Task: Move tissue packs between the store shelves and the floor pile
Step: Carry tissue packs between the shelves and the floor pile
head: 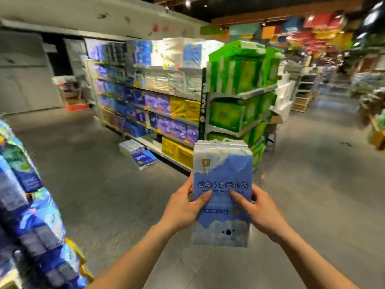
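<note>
Head view, store aisle, grey floor point(100, 184).

We hold one tissue pack point(222, 197) upright in front of us, at centre frame toward 5 o'clock, clear of floor and shelves. It is a blue-and-white pack with a cloud pattern, printed characters across the middle and a small koala face near its lower edge; a white handle flap tops it.

Left hand point(183, 207): clamped on the pack's left edge, thumb across the front face, fingers wrapped behind. Right hand point(259, 211): clamped on the right edge in the same way, thumb on the front face. The two thumbs nearly meet at mid-pack.

At 8 o'clock, close by, a blurred stack of blue packs point(31, 215); we cannot tell what carries it.

Farther, at 11 o'clock from the pack, a floor pile point(138, 152) of white and blue packs lies just beside the base of the shelves point(158, 105).

The shelves hold rows of packs: blue and purple at left, yellow lower down, white on top. At 12 o'clock an end rack point(241, 94) holds green packs on every tier.
</note>
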Demonstrator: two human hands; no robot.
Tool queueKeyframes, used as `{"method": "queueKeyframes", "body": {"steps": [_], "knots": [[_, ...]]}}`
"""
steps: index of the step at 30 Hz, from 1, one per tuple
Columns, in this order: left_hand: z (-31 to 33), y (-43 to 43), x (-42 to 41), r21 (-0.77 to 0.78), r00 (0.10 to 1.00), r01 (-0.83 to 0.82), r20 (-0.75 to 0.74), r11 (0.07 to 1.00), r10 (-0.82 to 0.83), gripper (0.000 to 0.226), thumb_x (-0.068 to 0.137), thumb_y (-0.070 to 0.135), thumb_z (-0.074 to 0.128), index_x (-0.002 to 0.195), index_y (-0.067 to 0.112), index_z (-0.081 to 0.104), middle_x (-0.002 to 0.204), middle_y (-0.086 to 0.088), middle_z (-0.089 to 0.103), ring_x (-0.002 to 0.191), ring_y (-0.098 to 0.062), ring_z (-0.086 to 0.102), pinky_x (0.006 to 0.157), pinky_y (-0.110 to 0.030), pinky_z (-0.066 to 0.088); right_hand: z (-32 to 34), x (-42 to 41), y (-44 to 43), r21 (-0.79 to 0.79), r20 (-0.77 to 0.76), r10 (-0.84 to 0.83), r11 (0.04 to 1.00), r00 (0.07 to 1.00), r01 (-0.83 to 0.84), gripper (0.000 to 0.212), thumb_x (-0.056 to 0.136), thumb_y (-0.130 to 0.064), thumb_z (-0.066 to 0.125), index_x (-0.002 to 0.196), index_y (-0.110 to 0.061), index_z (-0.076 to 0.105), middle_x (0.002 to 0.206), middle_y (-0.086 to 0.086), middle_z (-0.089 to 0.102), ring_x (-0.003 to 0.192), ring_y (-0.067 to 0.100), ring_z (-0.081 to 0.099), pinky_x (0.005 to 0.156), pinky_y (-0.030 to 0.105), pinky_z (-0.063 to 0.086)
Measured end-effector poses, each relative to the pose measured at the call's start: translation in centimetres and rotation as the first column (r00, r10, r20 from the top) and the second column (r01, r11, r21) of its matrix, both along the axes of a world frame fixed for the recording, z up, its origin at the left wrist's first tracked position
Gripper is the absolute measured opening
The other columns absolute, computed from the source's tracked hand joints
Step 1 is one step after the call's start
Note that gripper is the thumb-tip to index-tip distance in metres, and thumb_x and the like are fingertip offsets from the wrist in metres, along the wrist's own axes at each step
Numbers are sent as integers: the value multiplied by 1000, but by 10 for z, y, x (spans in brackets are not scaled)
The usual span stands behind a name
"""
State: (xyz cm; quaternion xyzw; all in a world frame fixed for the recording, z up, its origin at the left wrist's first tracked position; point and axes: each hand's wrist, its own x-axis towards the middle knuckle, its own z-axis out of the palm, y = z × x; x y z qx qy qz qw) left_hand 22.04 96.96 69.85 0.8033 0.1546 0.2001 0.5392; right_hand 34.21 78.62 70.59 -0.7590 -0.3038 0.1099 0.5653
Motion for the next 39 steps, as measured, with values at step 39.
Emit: {"method": "queueKeyframes", "body": {"steps": [39], "knots": [[130, 800, 748, 190, 967, -137, 240, 972, 89, 48, 84, 64, 66, 126, 41, 60, 114, 22, 71, 107, 1, 66, 96, -42, 55, 136, 754, 804, 86, 277, 89, 989, 957, -117, 42, 83, -58, 65, 117, -32, 67, 109, -19, 75, 97, 3, 72, 88, 44, 60]]}}
